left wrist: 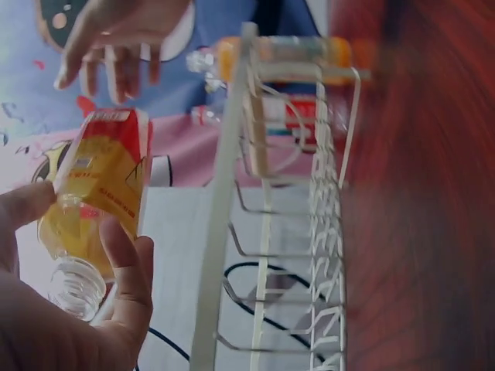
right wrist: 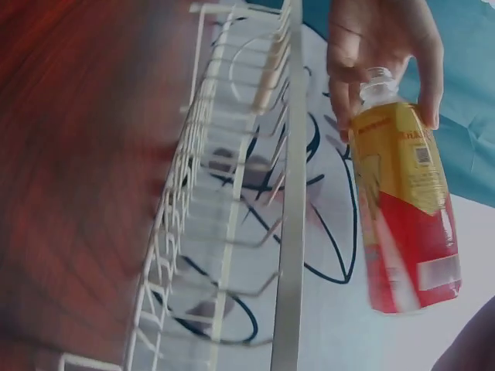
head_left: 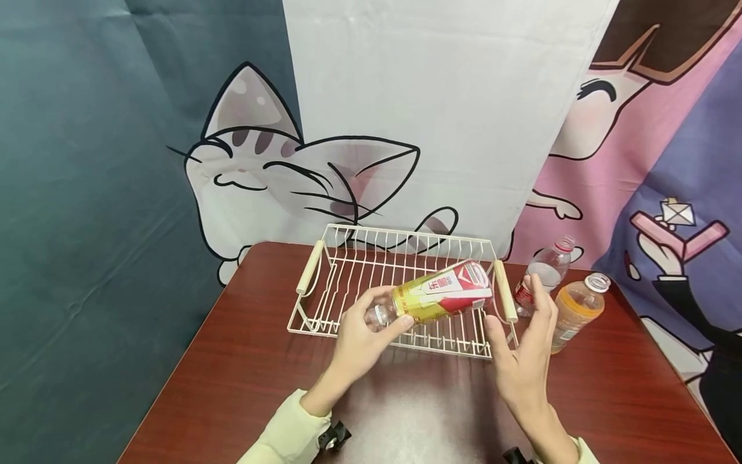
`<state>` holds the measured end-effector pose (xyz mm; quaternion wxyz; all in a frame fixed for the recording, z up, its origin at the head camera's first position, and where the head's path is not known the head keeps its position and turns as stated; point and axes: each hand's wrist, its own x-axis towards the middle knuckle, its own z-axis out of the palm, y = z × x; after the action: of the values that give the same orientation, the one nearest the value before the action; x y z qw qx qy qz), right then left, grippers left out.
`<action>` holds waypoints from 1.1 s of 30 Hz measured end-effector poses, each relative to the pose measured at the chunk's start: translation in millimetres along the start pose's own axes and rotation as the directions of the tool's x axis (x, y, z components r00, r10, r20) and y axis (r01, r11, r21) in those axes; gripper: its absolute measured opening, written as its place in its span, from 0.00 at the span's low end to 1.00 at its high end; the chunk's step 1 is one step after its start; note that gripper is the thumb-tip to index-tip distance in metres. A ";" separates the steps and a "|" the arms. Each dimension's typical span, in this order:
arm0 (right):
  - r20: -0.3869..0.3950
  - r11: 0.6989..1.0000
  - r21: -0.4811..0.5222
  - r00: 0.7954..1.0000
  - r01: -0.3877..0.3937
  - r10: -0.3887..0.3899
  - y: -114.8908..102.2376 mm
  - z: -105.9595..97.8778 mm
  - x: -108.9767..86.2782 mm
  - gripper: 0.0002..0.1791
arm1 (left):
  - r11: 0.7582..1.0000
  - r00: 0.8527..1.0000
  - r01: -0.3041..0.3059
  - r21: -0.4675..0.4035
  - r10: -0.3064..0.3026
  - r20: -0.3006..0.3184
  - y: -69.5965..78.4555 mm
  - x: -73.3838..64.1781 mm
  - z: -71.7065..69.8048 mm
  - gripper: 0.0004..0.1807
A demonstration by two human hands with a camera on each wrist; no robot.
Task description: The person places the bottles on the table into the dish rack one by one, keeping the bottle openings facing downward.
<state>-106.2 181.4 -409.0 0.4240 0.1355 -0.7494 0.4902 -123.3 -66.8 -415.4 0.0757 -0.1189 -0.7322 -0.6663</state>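
Observation:
My left hand [head_left: 361,338] grips a plastic bottle [head_left: 443,291] with a yellow and red label round its neck end. The bottle lies tilted in the air above the wire rack, its base toward my right hand. In the left wrist view the uncapped neck [left wrist: 76,287] shows between thumb and fingers. Apart from the bottle's base, my right hand [head_left: 524,361] is held up with thumb and fingers spread and nothing between them. Below the bottle stands the white wire dish rack [head_left: 359,270] with pale handles at both ends.
Right of the rack stand two more uncapped bottles, a clear one with a red label [head_left: 545,274] and one with an orange band [head_left: 580,308]. The dark red table [head_left: 232,361] reaches back to a cartoon-printed cloth [head_left: 464,96].

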 end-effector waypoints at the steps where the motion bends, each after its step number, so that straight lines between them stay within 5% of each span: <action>1: 0.009 0.997 0.056 0.999 -0.051 0.051 -1.7 0.7 -0.3 0.42 | 0.998 1.000 0.025 -0.052 -0.025 0.009 1.1 0.4 -0.6 0.29; 4: 0.046 0.944 0.275 0.983 -0.181 0.176 -6.8 5.3 -0.1 0.43 | 0.975 0.993 0.113 -0.193 -0.103 0.061 3.4 1.7 -2.0 0.27; 7: 0.108 0.849 0.443 0.958 -0.286 0.266 -11.3 11.3 1.4 0.44 | 0.923 0.974 0.217 -0.318 -0.180 0.140 5.1 2.0 -2.6 0.28; 15: 0.290 0.697 0.525 0.873 -0.488 0.393 -20.2 24.3 6.8 0.48 | 0.768 0.905 0.416 -0.487 -0.301 0.299 6.7 0.1 -1.0 0.30; 24: 0.330 0.679 0.491 0.838 -0.546 0.435 -25.0 40.0 12.4 0.55 | 0.631 0.855 0.517 -0.579 -0.354 0.378 8.4 -2.1 4.0 0.27; 27: 0.320 0.682 0.477 0.832 -0.554 0.453 -24.5 42.9 13.1 0.56 | 0.625 0.845 0.533 -0.571 -0.357 0.399 8.2 -3.5 6.1 0.29; 33: 0.291 0.699 0.459 0.836 -0.549 0.466 -22.7 44.8 14.2 0.55 | 0.650 0.844 0.531 -0.544 -0.350 0.407 8.4 -5.8 9.7 0.29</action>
<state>-123.3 135.4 -391.2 0.1597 0.0705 -0.6244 0.7613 -115.0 -57.0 -409.9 -0.2338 -0.0420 -0.4711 -0.8495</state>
